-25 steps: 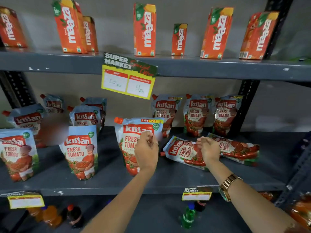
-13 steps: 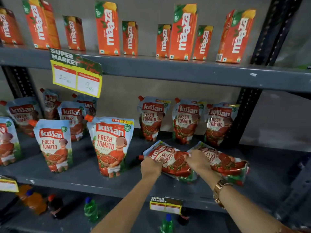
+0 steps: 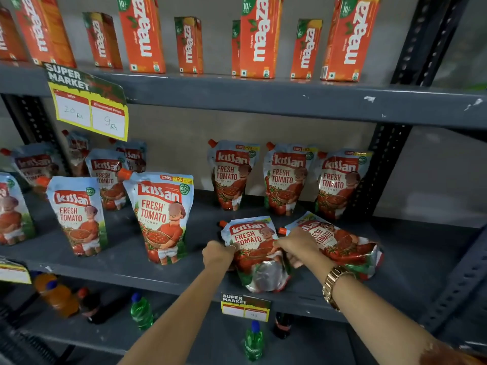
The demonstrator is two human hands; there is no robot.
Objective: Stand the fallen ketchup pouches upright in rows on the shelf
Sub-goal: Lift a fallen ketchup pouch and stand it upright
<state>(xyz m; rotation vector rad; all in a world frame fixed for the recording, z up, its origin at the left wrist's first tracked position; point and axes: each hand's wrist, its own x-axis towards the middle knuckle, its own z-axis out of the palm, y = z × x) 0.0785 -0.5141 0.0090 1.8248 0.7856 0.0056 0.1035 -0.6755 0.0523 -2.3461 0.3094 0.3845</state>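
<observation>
Head view: crumpled ketchup pouch [image 3: 257, 248] lying tilted.

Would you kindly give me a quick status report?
Both hands, left hand and right hand, gripping fallen pouch, half raised. Second pouch flat alongside. Nothing blocking.

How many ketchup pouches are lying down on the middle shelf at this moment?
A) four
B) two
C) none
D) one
B: two pouches lie flat at the front right of the shelf, the left fallen pouch gripped by the left hand and right hand, and the right fallen pouch beside it.
</observation>
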